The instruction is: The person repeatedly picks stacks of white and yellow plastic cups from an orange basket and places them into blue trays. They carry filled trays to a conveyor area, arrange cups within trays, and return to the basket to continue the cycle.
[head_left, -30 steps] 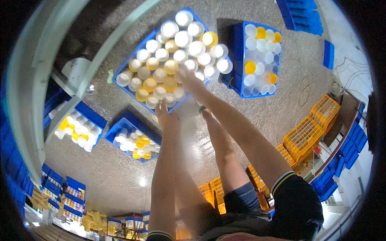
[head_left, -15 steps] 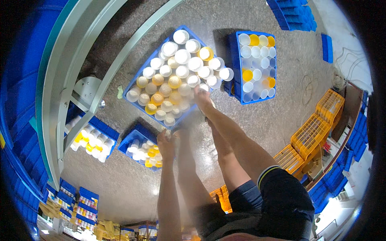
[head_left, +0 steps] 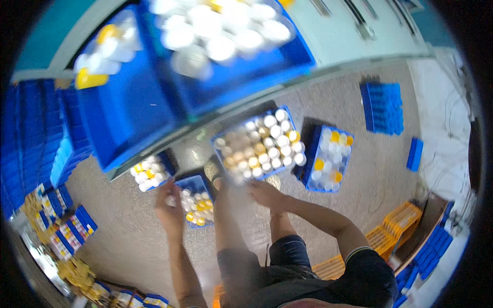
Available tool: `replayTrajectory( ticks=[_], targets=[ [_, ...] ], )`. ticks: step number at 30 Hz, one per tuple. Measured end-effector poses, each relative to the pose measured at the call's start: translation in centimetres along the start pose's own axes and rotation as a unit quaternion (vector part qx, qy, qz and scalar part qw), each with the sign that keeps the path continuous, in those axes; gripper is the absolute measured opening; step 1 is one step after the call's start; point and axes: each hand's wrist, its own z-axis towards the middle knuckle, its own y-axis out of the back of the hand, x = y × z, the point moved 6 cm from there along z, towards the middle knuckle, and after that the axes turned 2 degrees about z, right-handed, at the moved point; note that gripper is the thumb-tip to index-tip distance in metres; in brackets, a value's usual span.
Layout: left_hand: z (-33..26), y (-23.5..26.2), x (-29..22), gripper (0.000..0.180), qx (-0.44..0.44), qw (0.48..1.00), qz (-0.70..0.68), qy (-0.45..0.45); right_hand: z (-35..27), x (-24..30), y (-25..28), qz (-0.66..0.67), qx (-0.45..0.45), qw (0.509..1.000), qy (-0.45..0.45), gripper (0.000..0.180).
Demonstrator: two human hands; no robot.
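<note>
My left hand (head_left: pixel 168 205) is raised to the left of a small blue bin (head_left: pixel 191 180) of white and yellow cups. Its fingers are curled around a pale spot too blurred to name. My right hand (head_left: pixel 265 195) is just in front of the near edge of a blue crate (head_left: pixel 287 114) packed with upright white and yellow cups (head_left: pixel 267 149). Blur hides what its fingers do, and I cannot tell whether it touches the crate. Those cups at the crate's left side look filled with something light brown.
A second cup-filled blue crate (head_left: pixel 308 179) stands to the right. Overhead at the front, a machine table holds blue trays (head_left: pixel 134 110) of cups. Blue stacked bins (head_left: pixel 382 108) are at the far right, orange crates (head_left: pixel 382 241) at the near right, and another cup bin (head_left: pixel 167 172) sits left.
My view has lifted, bringing the machine table and its blue trays into sight. My left hand has moved left from the crate's near corner; my right hand has drawn back from the cups at its right side.
</note>
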Motion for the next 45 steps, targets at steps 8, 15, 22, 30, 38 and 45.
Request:
replayTrajectory(
  ticks=[8,15,22,30,38,45],
  targets=[
    [33.2,11.0,5.8,0.045,-0.209,0.969,0.113,-0.072,18.9,33.8,28.6,-0.068,-0.398,0.851,0.335,0.026],
    [45.8,4.7,12.0,0.027,0.028,0.979,0.191,-0.057,41.5,33.8,34.9,-0.323,-0.285,0.902,0.026,0.035],
    [42.3,7.9,11.3,0.02,-0.021,0.984,0.117,-0.129,36.7,34.2,34.5,-0.244,-0.329,0.91,0.061,0.024],
    [18.7,20.2,2.0,0.028,0.087,0.996,0.003,0.022,8.8,37.0,31.1,-0.092,-0.289,0.911,0.279,0.023],
    [-1.2,6.5,-2.1,0.03,0.385,0.91,-0.055,0.144,-6.2,12.0,14.8,-0.044,-0.099,0.992,0.063,0.015],
    [-5.4,-20.8,4.8,0.029,0.244,0.965,-0.058,0.078,2.3,-14.6,2.0,0.017,-0.231,0.96,-0.155,0.018]
  ],
)
